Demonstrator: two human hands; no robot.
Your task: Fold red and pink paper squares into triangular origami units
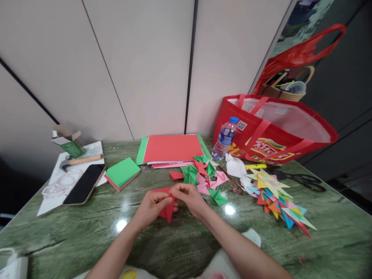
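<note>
The left hand point(151, 206) and right hand point(190, 198) are pinching a seemingly part-folded red paper point(169, 214) between them, finished-looking folded pieces point(190, 175) lying beyond the right, unfolded green sheets point(122, 172) remaining beyond the left.

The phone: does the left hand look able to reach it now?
Probably yes: bare table lies between the left hand and phone, though that hand is busy with the red paper.

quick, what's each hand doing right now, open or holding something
Left hand: closed, holding the folded red paper.
Right hand: closed, fingertips pinching the upper edge of the same red paper.
</note>
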